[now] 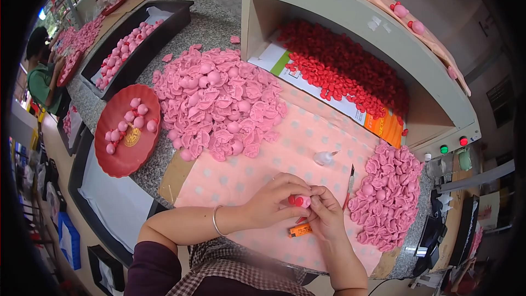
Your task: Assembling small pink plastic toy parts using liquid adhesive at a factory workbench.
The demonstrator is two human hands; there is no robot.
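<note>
Between pink heaps [219, 104] | both hands' fingers [285, 194] pinch pink piece [300, 201]

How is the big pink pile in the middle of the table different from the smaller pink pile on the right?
The big pink pile is larger and spreads wide beside the red plate; the smaller pink pile is narrower and lies next to the right hand. The big pile rests partly on the grey stone top, the smaller one mostly on the dotted pink cloth. Both hold the same kind of pink moulded pieces, loosely heaped.
</note>
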